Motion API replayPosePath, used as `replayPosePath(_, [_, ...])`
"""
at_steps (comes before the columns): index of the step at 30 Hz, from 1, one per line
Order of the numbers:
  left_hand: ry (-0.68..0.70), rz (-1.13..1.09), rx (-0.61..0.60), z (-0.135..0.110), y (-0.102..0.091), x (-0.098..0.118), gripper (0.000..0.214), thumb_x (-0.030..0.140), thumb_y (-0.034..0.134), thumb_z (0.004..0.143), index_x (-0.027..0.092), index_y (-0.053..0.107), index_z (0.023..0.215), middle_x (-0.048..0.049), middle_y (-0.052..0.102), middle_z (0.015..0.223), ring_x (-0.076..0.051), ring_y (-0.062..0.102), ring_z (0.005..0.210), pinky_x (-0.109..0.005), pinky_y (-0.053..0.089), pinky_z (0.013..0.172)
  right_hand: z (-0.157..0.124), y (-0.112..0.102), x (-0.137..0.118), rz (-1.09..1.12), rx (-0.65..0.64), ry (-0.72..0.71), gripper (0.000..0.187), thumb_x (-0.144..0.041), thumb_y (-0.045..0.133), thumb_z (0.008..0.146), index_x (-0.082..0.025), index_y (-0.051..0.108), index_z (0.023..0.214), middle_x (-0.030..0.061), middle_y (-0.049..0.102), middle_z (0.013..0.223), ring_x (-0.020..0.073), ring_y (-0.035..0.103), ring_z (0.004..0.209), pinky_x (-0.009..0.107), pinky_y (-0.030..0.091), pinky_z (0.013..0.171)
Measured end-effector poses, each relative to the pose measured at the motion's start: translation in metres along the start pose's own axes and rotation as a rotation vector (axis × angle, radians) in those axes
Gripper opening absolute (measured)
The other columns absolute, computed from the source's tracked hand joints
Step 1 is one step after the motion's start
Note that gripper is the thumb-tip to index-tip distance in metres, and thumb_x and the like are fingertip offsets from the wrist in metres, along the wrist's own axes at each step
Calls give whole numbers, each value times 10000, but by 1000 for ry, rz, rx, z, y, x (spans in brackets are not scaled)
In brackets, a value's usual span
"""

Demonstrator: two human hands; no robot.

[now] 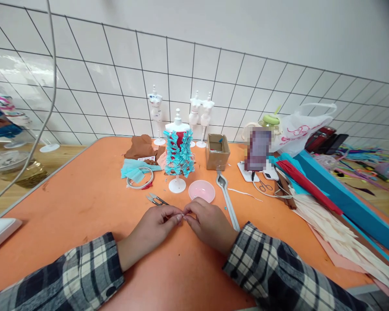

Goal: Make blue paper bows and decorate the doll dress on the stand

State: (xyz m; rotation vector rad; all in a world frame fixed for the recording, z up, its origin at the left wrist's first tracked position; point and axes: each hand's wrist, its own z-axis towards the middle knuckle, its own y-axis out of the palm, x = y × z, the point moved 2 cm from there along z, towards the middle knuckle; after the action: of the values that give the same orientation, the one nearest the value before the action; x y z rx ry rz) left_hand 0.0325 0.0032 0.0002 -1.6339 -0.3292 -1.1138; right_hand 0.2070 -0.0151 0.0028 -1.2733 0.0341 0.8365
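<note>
"Head view, across the orange worktop [84, 198]: what are those hands up to, from where you stand?"

"Left hand [154, 225] and right hand [211, 224] reach in from the near edge and meet at the fingertips, both pinching a tiny pale bit [183, 215]. What it is, I can't make out."

"And how far along does the work look?"

"Well on, I'd judge. The dress form [177, 127] stands upright toward the far edge, its red bodice [180, 139] flanked by blue ruffles [180, 162] that run down into a skirt. The tiny pale bit is well apart from it. What's left I can't tell; three white forms [155, 106] behind, at the far edge, wear no ruffles."

"Anything in the containers?"

"Just beyond the fingers, a pink dish [202, 186] holds a few small bits, too little to name. Nearer the far edge, an open cardboard box [216, 160] has something bluish and whitish inside. Toward the far right corner there's a plastic bag [298, 129], contents unclear, and beside it a green-lidded jar [271, 119], half hidden."

"Tools?"

"Snips [156, 200], just past the left hand."
</note>
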Motion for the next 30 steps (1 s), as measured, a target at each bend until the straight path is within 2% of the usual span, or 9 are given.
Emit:
replayPosePath(4, [7,14,-23,1,0,2,267,277,473,887,214,733,877,-18,738,842,-178,649,794,-250,458,725,-1,1,-1,-62,16,-2,43,-198,557,882,-199,596,897,16,627,879,145,581,770,250,374,602])
replayPosePath(10, [11,144,-11,-3,-2,10,255,270,473,862,208,711,797,-22,722,759,-181,625,726,-255,440,665,-3,6,-6,-179,40,-58,45,-234,579,842,-191,592,839,16,621,819,134,570,704,249,334,534])
replayPosePath(16, [-72,-175,-34,-1,1,8,229,306,530,797,174,666,669,-15,687,647,-155,605,635,-243,447,619,-3,4,-9,-233,9,-175,92,-256,541,870,-187,601,857,22,618,831,131,552,663,264,314,499])
replayPosePath(20, [-112,-398,-49,1,2,5,234,367,595,750,161,673,671,-27,695,642,-157,614,633,-254,469,631,-2,1,-8,-231,-5,-195,107,-260,523,885,-182,594,869,32,615,840,132,544,677,260,314,498])
replayPosePath(24, [-161,-523,-79,1,3,5,270,426,646,721,161,677,678,-31,705,654,-162,624,645,-266,487,654,-2,0,-7,-242,40,-244,119,-261,505,895,-179,584,861,35,614,829,132,538,676,261,300,493])
replayPosePath(30, [-201,-659,-67,-3,4,5,273,428,693,716,155,701,729,-41,720,706,-165,638,681,-280,508,693,-3,0,-6,-223,120,-291,167,-259,452,925,-185,576,839,34,621,791,127,538,651,258,290,479])
